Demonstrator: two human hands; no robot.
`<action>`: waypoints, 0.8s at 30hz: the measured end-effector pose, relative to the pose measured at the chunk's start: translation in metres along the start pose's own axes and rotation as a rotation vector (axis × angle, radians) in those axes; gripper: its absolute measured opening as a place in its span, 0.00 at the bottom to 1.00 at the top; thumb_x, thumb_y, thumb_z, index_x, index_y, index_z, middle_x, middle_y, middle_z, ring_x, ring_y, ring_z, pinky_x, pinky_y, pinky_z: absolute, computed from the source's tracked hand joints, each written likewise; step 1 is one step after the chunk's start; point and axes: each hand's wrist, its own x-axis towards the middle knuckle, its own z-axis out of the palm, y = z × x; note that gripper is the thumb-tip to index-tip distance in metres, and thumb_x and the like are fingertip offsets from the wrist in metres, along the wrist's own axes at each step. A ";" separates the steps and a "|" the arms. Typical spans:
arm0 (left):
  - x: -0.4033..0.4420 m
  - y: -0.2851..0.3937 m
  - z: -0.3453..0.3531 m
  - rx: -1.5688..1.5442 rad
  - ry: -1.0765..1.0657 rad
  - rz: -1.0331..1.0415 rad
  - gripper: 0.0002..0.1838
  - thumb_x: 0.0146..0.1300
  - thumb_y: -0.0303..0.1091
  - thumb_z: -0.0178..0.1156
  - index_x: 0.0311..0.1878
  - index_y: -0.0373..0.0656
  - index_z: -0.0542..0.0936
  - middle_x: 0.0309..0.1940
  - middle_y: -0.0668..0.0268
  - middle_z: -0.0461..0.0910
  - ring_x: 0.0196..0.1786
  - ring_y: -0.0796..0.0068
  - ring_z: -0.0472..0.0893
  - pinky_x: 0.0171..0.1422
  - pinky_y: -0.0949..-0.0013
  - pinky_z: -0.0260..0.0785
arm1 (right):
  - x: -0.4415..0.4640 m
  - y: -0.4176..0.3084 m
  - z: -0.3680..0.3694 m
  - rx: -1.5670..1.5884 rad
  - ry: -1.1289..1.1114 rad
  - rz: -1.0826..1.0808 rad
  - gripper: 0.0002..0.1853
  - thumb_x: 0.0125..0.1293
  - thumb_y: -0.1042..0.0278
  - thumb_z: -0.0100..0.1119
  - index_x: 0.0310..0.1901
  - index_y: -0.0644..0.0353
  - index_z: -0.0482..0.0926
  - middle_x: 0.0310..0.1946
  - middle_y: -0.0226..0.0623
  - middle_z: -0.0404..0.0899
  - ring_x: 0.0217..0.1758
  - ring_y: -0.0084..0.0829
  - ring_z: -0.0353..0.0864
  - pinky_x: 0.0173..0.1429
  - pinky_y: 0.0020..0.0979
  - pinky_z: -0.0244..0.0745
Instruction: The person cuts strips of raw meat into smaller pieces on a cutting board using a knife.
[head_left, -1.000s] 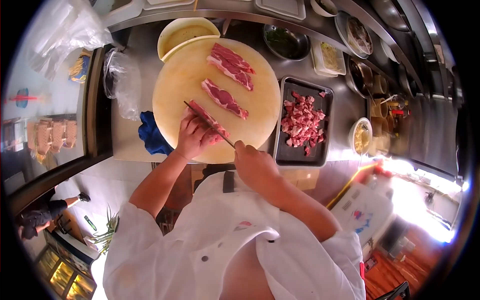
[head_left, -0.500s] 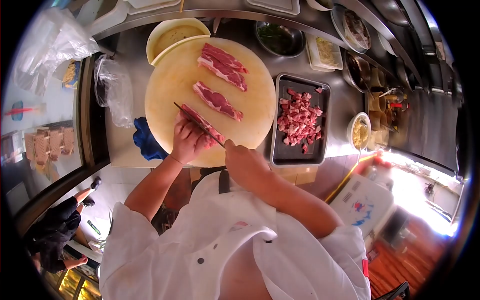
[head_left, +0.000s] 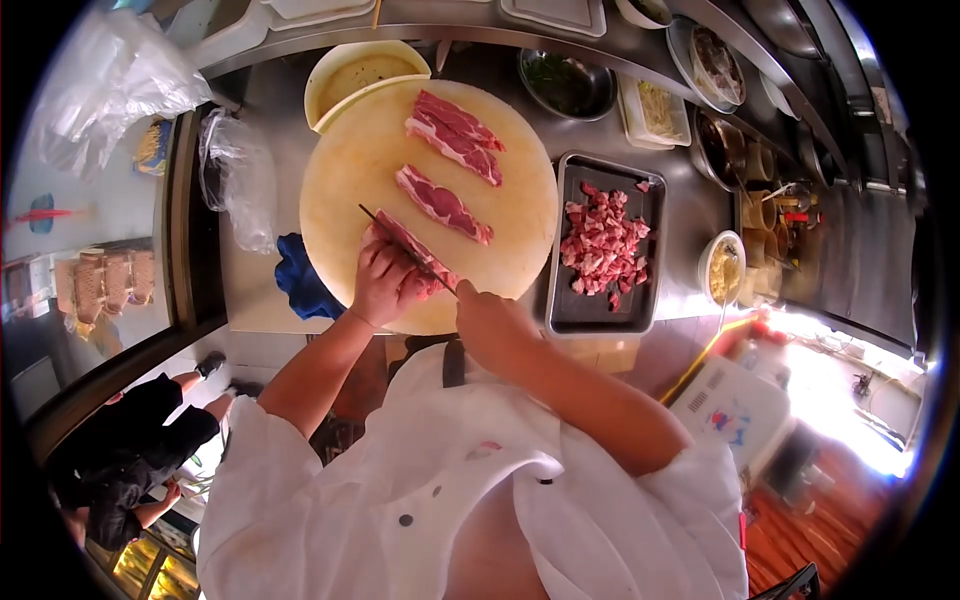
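Observation:
On the round cutting board (head_left: 340, 170), my left hand (head_left: 385, 280) presses its curled fingers onto a strip of raw meat (head_left: 405, 238) near the front edge. My right hand (head_left: 490, 322) grips a knife (head_left: 410, 248), whose blade lies lengthwise along that strip, close to the left fingertips. Farther up the board are a single slice of meat (head_left: 445, 204) and a larger, partly divided piece (head_left: 455, 137). To the right, a dark metal tray (head_left: 605, 318) holds a heap of diced meat (head_left: 602, 238).
A pale tub of liquid (head_left: 365, 75) stands behind the board, and a blue cloth (head_left: 303, 280) lies at its left. A metal bowl of greens (head_left: 565, 85), a white container (head_left: 655, 112) and a small bowl (head_left: 722, 268) surround the tray. A person in black (head_left: 135, 455) is at lower left.
The whole view has shifted slightly. Both hands and the knife keep nearly the same place on the meat strip. At lower left, the person in black has moved further into view.

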 end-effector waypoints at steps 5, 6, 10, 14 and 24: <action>0.000 0.002 -0.005 0.017 -0.057 -0.050 0.13 0.62 0.34 0.70 0.49 0.45 0.85 0.54 0.56 0.80 0.62 0.42 0.76 0.73 0.39 0.68 | 0.034 -0.011 0.013 -0.023 0.103 -0.068 0.13 0.75 0.72 0.53 0.57 0.66 0.70 0.42 0.61 0.88 0.47 0.62 0.91 0.52 0.56 0.86; 0.001 0.002 -0.006 0.024 -0.040 -0.048 0.11 0.62 0.35 0.69 0.48 0.46 0.85 0.52 0.57 0.80 0.60 0.43 0.76 0.72 0.40 0.68 | 0.046 -0.013 0.015 -0.027 0.124 -0.078 0.12 0.76 0.70 0.52 0.57 0.65 0.70 0.42 0.61 0.88 0.47 0.62 0.90 0.52 0.56 0.85; 0.004 0.002 -0.002 0.017 -0.033 -0.034 0.09 0.63 0.38 0.68 0.45 0.47 0.85 0.48 0.60 0.82 0.57 0.45 0.77 0.70 0.43 0.69 | 0.058 -0.012 0.021 -0.036 0.150 -0.118 0.13 0.75 0.72 0.53 0.57 0.65 0.70 0.41 0.61 0.88 0.46 0.61 0.91 0.52 0.55 0.86; 0.003 0.004 -0.001 0.020 0.005 -0.048 0.10 0.63 0.38 0.69 0.45 0.48 0.85 0.48 0.61 0.82 0.58 0.45 0.77 0.71 0.42 0.69 | 0.017 0.006 0.013 -0.016 0.056 -0.039 0.14 0.73 0.74 0.53 0.57 0.68 0.69 0.42 0.63 0.88 0.48 0.61 0.91 0.53 0.55 0.86; 0.006 0.004 -0.003 0.003 0.024 -0.027 0.11 0.61 0.36 0.69 0.46 0.47 0.85 0.50 0.62 0.83 0.58 0.49 0.79 0.70 0.46 0.69 | 0.060 -0.004 0.028 0.005 0.148 -0.067 0.15 0.74 0.71 0.52 0.59 0.66 0.70 0.42 0.63 0.88 0.48 0.63 0.90 0.55 0.58 0.84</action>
